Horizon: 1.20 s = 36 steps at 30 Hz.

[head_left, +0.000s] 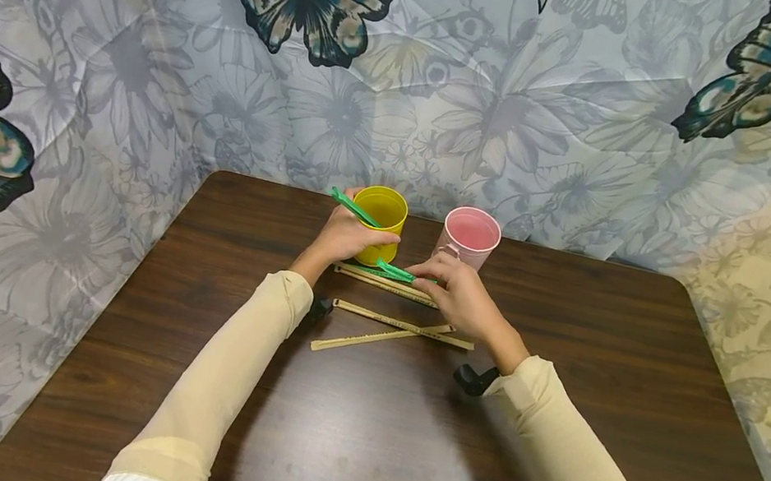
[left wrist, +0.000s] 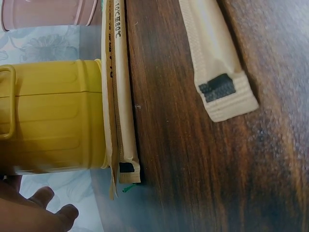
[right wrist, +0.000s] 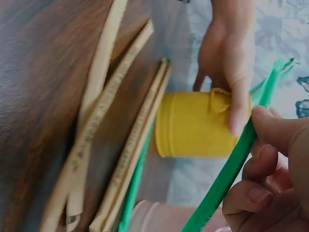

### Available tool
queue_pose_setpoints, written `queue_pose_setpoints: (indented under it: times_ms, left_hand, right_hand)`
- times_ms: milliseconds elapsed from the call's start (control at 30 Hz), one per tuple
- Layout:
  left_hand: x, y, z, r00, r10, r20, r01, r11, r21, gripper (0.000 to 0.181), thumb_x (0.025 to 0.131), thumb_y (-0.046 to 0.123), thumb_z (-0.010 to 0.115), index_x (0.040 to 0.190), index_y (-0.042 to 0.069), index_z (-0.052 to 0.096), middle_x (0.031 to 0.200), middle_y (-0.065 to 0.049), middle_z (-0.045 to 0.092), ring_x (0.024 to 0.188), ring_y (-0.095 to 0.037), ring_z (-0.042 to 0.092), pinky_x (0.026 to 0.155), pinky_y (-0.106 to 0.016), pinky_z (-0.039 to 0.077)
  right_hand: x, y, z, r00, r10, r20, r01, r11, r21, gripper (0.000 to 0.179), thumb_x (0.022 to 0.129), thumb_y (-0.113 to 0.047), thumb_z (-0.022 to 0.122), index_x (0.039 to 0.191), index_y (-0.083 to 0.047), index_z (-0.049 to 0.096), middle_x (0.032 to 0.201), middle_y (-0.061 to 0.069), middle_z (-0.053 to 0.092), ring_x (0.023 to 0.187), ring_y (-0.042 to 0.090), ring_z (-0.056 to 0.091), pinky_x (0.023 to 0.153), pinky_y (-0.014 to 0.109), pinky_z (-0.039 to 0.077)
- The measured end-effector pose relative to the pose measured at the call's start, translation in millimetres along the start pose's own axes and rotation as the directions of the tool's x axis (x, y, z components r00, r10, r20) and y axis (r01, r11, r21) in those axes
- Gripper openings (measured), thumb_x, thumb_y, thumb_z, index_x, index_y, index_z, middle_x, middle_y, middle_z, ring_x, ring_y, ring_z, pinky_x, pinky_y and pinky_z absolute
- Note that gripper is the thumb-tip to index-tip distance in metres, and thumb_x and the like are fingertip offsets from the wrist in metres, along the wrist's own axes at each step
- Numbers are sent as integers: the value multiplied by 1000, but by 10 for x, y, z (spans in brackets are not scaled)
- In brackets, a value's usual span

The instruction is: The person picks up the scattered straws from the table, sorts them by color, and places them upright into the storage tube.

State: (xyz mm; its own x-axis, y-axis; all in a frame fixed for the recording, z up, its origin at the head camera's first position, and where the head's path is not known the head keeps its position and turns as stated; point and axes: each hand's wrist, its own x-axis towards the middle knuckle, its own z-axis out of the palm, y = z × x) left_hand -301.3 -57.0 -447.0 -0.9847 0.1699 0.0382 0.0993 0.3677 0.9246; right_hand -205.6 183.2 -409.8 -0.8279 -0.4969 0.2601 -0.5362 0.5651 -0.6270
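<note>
My left hand grips a yellow cup by its side, the thumb lying across the front near the small handle. A green wrapped straw leans in that cup, its end sticking out past the rim to the left. My right hand pinches another green wrapped straw between thumb and fingers, in front of the yellow cup. A pink cup stands upright just behind the right hand, which hides part of it.
Two tan wrapped straws lie side by side in front of the cups, with a green straw beside them. Nearer, two more tan straws cross on the brown table. A butterfly-print cloth hangs behind the table.
</note>
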Motion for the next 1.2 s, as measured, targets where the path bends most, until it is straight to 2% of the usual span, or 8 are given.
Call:
queue_pose_setpoints:
  times_ms: [267,467,633,867,1033,1200]
  left_hand:
    - [5,-30,-12,1000,14,-2,-14,1000,19,103,73,45,91,152,15,32,150,-7,42,128,-24,53,107,-42,50]
    - [-19,-5,-32,1000,11,-9,-11,1000,-7,99,74,42,91,150,15,34,152,-6,39,129,-24,51,108,-42,49]
    - [-8,-1,-17,1000,14,-1,-14,999,-29,96,74,42,91,148,15,36,151,-6,38,128,-22,51,107,-41,50]
    - [12,-31,3,999,29,15,-28,999,-35,92,74,40,92,146,15,39,147,-7,42,123,-23,56,104,-40,52]
    - [11,-43,-1,999,33,5,-33,998,-50,92,73,37,93,145,15,40,144,-8,45,120,-23,58,103,-41,53]
    - [10,-20,-17,999,46,4,-46,998,-49,90,73,36,93,144,16,42,142,-7,49,120,-24,58,103,-42,52]
  right_hand:
    - [138,-190,-112,998,47,-48,-39,989,140,16,96,-15,72,111,-16,76,89,4,61,66,18,48,59,24,42]
    - [333,-377,-233,995,20,-97,0,980,201,17,95,-12,73,111,-9,75,91,7,61,61,17,44,55,22,37]
    - [491,-550,-353,988,-8,-154,48,966,255,16,96,-9,71,111,-4,72,101,8,63,55,13,41,53,21,35]
    - [711,-727,-527,978,0,-210,67,948,310,18,98,-13,68,114,-4,70,87,-2,61,51,11,39,48,23,32]
    - [905,-801,-605,970,11,-241,82,925,372,18,99,-15,68,114,-5,70,96,-5,63,49,11,35,47,23,29]
    - [1065,-799,-519,975,1,-223,84,924,372,19,98,-16,69,115,-6,71,101,-4,65,50,10,38,48,23,31]
